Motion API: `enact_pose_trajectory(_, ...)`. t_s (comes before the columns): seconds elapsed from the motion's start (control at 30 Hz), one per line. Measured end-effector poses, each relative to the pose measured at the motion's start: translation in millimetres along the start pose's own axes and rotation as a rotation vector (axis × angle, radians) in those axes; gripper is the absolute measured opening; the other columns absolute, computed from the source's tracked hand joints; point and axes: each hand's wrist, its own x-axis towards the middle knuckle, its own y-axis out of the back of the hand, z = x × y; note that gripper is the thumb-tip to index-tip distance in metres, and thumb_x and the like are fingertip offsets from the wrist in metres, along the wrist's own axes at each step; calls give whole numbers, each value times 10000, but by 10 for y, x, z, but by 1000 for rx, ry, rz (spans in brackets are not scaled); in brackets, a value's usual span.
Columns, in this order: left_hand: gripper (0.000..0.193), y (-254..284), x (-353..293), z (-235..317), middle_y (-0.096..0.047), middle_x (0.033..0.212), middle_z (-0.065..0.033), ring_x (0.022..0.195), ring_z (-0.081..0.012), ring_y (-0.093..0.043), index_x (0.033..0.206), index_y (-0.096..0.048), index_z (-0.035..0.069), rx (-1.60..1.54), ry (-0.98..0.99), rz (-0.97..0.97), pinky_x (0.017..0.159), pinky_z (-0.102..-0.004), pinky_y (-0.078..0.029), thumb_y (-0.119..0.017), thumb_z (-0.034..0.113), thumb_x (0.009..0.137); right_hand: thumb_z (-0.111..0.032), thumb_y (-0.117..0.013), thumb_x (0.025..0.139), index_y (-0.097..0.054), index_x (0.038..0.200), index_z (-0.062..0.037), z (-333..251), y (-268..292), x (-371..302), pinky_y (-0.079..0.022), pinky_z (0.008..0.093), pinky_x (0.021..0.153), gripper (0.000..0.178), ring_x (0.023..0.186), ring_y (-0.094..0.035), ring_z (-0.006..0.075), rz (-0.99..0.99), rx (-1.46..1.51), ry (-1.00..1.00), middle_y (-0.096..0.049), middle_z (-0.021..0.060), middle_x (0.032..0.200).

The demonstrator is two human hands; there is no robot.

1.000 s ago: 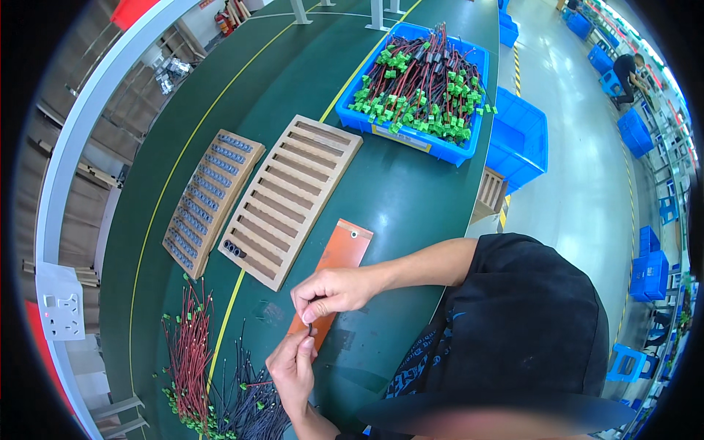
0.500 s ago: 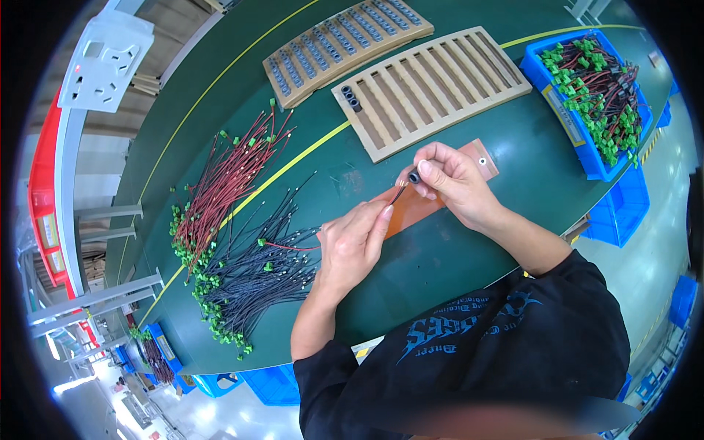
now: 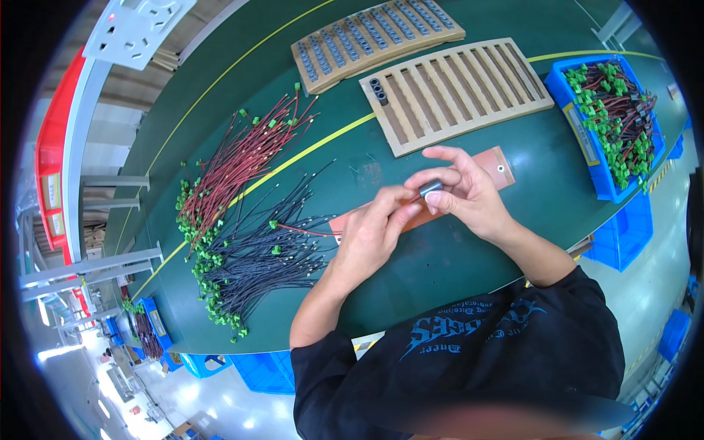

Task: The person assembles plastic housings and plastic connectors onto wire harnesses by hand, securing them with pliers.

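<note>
Head view, seen from beside the green table. One dark cylindrical sleeve (image 3: 430, 188), over the orange strip (image 3: 488, 164), clamped between thumb and fingers of the right hand (image 3: 471, 199). Left hand (image 3: 372, 233): thumb and fingers together on a thin wire (image 3: 417, 198), mostly hidden, at the sleeve's end. One slotted wooden tray (image 3: 469, 125), dark rings (image 3: 378, 91) in its leftmost slot. Leftward: red wires (image 3: 249, 161), black wires (image 3: 268, 275), green connectors (image 3: 209, 275). Rightward: one blue bin (image 3: 611, 192), wire-filled.
</note>
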Motion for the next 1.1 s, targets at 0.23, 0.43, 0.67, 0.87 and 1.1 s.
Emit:
enact_pose_trajectory(0.23,435,-35,-55,-76,-743,888,-157,853,-270,-753,1141,-329,45,-222,53,-17,742,-321,-572,-697,-1,913,-167,-573,1034,-525,1374,-11,167,7,-43,-506,234,705,377,830,-617,105,-119,70,-83,-676,124,1186)
enact_pose_trajectory(0.43,370,253,47,75,-736,878,-152,804,-196,-735,1191,-480,1,-194,159,-65,707,-289,-569,-716,50,911,-199,-546,1047,-576,1302,-11,77,46,60,-496,246,708,317,790,-584,110,12,159,105,-669,102,1082)
enact_pose_trajectory(0.67,98,339,31,-25,-697,729,-101,613,-153,-661,959,-726,-42,7,91,53,548,-274,-509,-685,36,915,-163,-546,1044,-545,1351,4,-147,381,179,-492,249,722,350,783,-564,115,151,242,256,-666,135,1116)
enact_pose_trajectory(0.87,102,227,72,146,-708,739,-94,615,-148,-674,972,-742,-17,-114,84,-46,569,-279,-528,-694,49,911,-155,-550,1045,-564,1291,-22,202,-40,37,-519,262,745,280,825,-579,109,-165,101,51,-646,97,1111)
enact_pose_trajectory(1.1,122,470,-133,70,-697,717,-125,629,-228,-689,968,-738,-7,-62,262,-168,595,-325,-536,-694,89,908,-147,-524,1054,-570,1186,-1,159,-158,72,-495,256,792,202,846,-579,100,-181,29,58,-630,81,1053)
